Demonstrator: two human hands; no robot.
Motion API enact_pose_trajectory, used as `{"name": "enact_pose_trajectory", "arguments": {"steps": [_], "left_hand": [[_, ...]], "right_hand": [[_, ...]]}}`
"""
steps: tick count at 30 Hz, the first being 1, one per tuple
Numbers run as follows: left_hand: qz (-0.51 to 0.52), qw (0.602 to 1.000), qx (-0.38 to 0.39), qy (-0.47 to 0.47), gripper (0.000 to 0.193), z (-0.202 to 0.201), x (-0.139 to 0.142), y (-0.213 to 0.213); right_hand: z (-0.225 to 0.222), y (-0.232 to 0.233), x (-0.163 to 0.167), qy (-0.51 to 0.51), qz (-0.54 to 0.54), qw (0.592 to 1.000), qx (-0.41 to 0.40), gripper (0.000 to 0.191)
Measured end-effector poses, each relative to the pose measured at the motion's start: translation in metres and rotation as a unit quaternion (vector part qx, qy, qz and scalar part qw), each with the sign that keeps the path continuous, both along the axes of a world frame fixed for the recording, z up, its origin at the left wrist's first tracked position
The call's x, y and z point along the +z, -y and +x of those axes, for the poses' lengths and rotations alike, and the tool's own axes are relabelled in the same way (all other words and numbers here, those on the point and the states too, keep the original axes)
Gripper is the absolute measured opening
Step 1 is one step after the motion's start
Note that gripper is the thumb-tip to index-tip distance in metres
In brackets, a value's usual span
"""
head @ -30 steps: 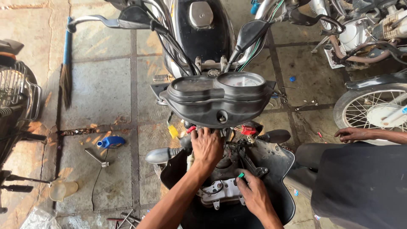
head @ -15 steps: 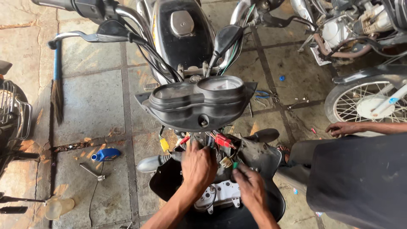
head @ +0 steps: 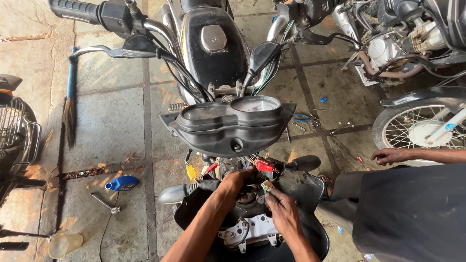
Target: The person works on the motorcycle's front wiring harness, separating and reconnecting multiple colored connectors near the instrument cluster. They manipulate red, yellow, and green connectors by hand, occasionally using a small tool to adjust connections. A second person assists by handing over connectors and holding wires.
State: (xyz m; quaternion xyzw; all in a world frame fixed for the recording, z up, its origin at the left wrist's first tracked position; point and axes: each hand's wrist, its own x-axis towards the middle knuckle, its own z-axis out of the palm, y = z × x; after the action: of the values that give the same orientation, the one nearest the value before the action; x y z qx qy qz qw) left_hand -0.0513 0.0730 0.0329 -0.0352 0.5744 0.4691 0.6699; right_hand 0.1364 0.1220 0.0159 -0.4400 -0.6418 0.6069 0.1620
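Observation:
A black motorcycle stands in front of me with its black instrument cluster (head: 228, 123) tilted forward, exposing the wiring behind the headlight housing (head: 301, 194). My left hand (head: 235, 183) reaches into the bundle of wires just under the cluster, fingers curled around them. My right hand (head: 281, 211) pinches a small pale connector (head: 267, 185) with a green wire. A red connector (head: 264, 165) and a yellow connector (head: 191, 171) hang loose beside my hands.
Another person sits at right in dark clothes, a hand (head: 391, 156) resting by a spoked wheel (head: 422, 131). On the tiled floor lie a blue bottle (head: 122, 183), a metal tool (head: 104, 203), a broom (head: 70, 97) and pliers (head: 303, 118). Another bike stands at far left.
The view has shifted so the bike sits lower and closer. My right hand moved up from the housing and now pinches the pale connector; my left hand stays in the wires.

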Motion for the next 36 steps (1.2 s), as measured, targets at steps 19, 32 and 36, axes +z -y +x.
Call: {"name": "enact_pose_trajectory", "arguments": {"steps": [19,32,36], "left_hand": [[-0.003,0.994,0.100,0.036,0.029,0.017,-0.002,-0.016],[-0.019,0.997,0.063,0.035,0.036,0.014,0.018,-0.013],[-0.017,0.998,0.059,0.028,0.041,0.016,0.025,-0.012]], "right_hand": [[-0.008,-0.019,0.013,0.050,0.127,0.989,0.061,0.037],[-0.010,-0.021,0.021,0.106,0.165,0.979,0.059,0.029],[-0.008,-0.021,0.023,0.120,0.167,0.977,0.064,0.030]]}}
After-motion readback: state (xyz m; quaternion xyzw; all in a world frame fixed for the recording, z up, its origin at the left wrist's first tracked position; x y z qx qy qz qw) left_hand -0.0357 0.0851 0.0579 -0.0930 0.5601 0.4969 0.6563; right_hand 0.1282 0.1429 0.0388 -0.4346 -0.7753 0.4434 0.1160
